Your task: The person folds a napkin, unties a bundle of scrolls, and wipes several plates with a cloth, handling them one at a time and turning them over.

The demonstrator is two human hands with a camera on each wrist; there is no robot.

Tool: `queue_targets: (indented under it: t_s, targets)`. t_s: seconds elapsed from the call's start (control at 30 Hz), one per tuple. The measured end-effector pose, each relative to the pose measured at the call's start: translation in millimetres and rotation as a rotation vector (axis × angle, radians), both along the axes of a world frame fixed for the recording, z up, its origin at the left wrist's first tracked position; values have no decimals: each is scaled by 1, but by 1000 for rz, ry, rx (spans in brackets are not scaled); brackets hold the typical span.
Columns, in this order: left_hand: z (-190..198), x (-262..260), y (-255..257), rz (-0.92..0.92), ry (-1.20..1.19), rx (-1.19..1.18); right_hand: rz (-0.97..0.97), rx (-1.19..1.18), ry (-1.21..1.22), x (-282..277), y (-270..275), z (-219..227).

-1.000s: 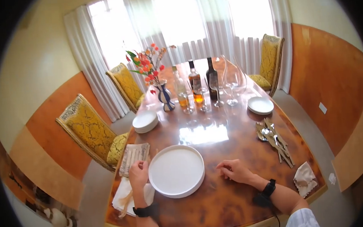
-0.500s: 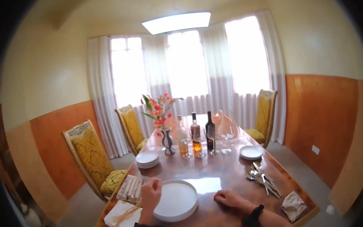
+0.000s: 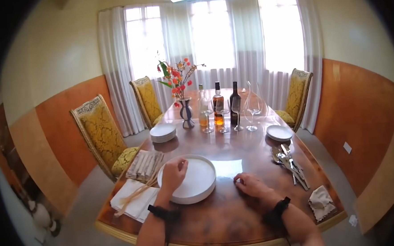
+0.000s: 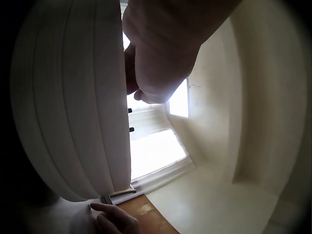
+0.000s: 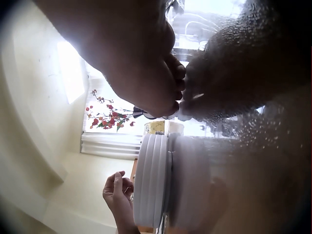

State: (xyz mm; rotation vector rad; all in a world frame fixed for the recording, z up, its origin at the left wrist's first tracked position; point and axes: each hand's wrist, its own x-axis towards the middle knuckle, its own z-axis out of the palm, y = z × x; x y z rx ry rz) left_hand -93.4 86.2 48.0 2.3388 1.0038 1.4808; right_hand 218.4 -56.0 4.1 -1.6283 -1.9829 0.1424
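Note:
A stack of large white plates (image 3: pixel 202 178) with upright rims stands near the front of the glossy wooden table (image 3: pixel 224 224). Several layers of it show edge-on in the left wrist view as pale bands (image 4: pixel 73 97). My left hand (image 3: pixel 174 174) hovers over the left side of the stack, fingers loosely curled, with nothing in it. To the right of the plates, my right hand (image 3: pixel 252 185) rests low at the tabletop, its fingers relaxed and bent, also holding nothing. Its reflection shows on the polished surface in the right wrist view.
Rolled patterned napkins (image 3: pixel 145 165) and folded white cloths (image 3: pixel 132 202) lie left. Cutlery (image 3: pixel 290 165) and a crumpled napkin (image 3: pixel 321 204) lie right. Small plate stacks (image 3: pixel 163 132) (image 3: pixel 279 133) flank the middle. Farther back stand bottles (image 3: pixel 218 108), stemmed glasses, a decanter and a flower vase (image 3: pixel 186 112).
My left hand has moved from beside the large plates to above their left side. My right hand stays by the tabletop. The head view tilted up, then partly down again.

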Motion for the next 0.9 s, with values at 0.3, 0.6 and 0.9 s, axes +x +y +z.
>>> queue_targets:
  t_s: [0.3,0.6,0.9]
  targets:
    - [-3,3,4,8,-1,-73,-22,45,-55,1,2,-5]
    - [4,3,-3,32,22,-81,-22,40,-70,0,1,-5]
    - [1,6,-8,-139,211,-136,-53,37,-33,1,2,-6]
